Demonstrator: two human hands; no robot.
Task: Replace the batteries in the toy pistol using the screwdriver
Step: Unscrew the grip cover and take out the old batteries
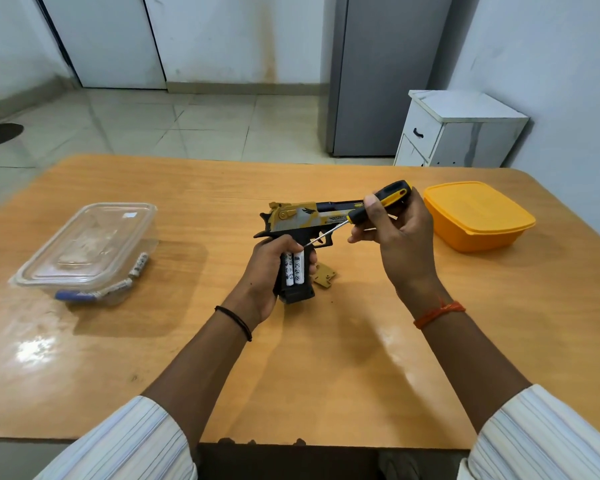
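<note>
Head view, left to right. A clear lidded container (87, 249) stands at the table's (187, 358) left, with several batteries lying at its near wall; their make cannot be read. At centre, the left hand (269, 271) wraps its fingers round the grip of the toy pistol (303, 233), held above the table, barrel pointing right. The grip compartment is open and shows two white batteries (294, 268) side by side. A tan cover plate (324, 277) lies on the table just behind the grip. The right hand (395, 233) grasps the screwdriver (364, 213) by its black-and-yellow handle, the tip meeting the upper ends of the batteries. At far right stands a closed orange box (478, 214).

Step in hand, as judged: levering the cells out of the open compartment. The next move calls for light prying at one cell's end without slipping.

Hidden: the tip's exact contact, any screw, and the pistol's muzzle behind the right hand.
</note>
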